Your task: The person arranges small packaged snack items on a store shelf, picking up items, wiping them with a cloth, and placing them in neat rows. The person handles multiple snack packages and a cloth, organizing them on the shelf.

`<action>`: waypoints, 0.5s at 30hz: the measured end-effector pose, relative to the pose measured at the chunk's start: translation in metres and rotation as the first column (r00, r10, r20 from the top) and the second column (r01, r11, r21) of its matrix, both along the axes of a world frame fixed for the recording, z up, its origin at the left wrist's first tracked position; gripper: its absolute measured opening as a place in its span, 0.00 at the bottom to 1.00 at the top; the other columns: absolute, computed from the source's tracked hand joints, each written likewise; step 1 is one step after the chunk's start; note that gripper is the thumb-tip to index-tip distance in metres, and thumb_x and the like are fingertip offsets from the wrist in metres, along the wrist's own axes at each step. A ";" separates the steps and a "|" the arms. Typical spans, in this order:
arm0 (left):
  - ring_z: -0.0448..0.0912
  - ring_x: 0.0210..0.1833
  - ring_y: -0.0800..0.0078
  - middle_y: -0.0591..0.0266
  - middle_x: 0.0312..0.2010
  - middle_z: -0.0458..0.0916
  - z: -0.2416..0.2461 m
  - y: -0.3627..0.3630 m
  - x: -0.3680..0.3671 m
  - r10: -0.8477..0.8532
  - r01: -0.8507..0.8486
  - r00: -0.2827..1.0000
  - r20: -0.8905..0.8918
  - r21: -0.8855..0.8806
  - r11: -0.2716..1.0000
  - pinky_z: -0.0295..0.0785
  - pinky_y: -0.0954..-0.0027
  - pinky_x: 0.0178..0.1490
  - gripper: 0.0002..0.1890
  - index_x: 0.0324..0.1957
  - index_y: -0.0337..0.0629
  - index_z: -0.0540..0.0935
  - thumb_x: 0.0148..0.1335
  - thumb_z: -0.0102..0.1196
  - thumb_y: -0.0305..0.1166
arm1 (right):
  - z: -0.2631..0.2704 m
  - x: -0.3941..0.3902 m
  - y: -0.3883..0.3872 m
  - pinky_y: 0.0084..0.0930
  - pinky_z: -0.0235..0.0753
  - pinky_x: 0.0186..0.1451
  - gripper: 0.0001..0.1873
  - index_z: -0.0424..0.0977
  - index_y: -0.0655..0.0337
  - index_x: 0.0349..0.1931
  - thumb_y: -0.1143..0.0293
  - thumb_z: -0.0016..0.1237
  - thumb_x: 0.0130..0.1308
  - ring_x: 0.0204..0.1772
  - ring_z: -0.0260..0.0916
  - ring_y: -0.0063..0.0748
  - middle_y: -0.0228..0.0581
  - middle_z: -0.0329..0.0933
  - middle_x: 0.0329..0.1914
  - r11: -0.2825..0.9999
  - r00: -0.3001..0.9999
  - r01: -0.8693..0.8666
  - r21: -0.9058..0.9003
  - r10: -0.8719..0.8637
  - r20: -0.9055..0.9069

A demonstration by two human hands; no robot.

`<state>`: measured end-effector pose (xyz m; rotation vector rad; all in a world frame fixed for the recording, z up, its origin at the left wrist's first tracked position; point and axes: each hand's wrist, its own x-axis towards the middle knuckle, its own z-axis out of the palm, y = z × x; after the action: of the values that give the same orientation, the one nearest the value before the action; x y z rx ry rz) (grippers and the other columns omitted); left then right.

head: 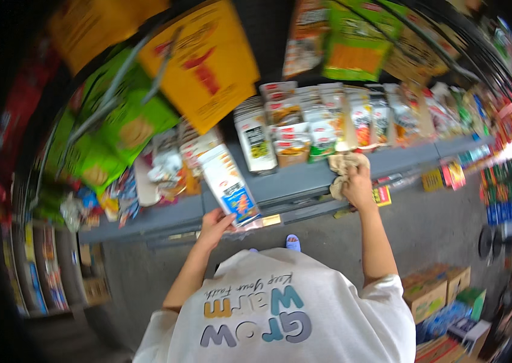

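Between the thumb and fingers of my left hand (214, 228) is the near end of a white, blue-fronted snack packet (228, 186). The packet slants across the front edge of a grey metal shelf (292, 186). My right hand (356, 185) grips a crumpled beige cloth (344, 167) against the shelf's front part. Just behind the cloth stand rows of small snack pouches (324, 131). A stack of white packets with black and yellow print (255, 140) sits between my hands, further back. Motion blur softens much of the print.
Large orange bags (201, 63) and green bags (129, 131) hang from metal hooks (160, 68) above the shelf. Cardboard boxes (428, 290) stand on the floor (419, 236) at the right. A shelf rack (40, 267) is at the left.
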<state>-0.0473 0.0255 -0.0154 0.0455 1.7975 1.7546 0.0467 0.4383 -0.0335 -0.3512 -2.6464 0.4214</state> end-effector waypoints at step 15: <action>0.76 0.32 0.82 0.64 0.33 0.79 0.004 0.011 0.009 -0.050 0.050 0.999 0.005 -0.074 0.996 0.75 0.80 0.32 0.16 0.47 0.32 0.77 0.60 0.58 0.32 | 0.050 -0.018 -0.053 0.44 0.74 0.44 0.15 0.71 0.68 0.42 0.73 0.49 0.54 0.41 0.73 0.59 0.60 0.72 0.46 0.987 0.992 -0.045 -0.156 0.062 0.106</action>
<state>-0.0382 0.0364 -0.0109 0.0569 1.8423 1.6507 0.0289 0.3852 0.0170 -0.3611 -2.7433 0.6424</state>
